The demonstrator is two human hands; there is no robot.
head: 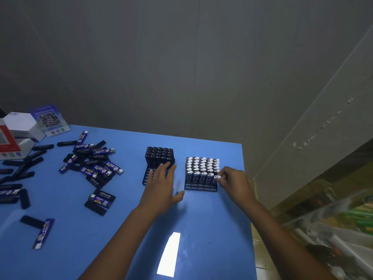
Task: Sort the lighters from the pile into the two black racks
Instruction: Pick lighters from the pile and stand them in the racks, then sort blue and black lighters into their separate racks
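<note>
Two black racks stand on the blue table (201, 229). The left rack (145, 178) holds several black lighters (159, 155) in its far rows. The right rack (199, 187) is nearly full of blue lighters with silver caps (201, 166). My left hand (161, 184) lies flat with straight fingers over the near part of the left rack. At the right rack's near right corner, my right hand (232, 179) pinches the silver top of a blue lighter (216, 177). A pile of blue and black lighters (92, 162) lies to the left.
More loose lighters (43, 232) are scattered along the table's left side. White and red boxes (18, 132) and a QR-code card (49, 120) stand at the far left corner. The table's right edge drops off beside cluttered shelves (333, 229). A grey wall is behind.
</note>
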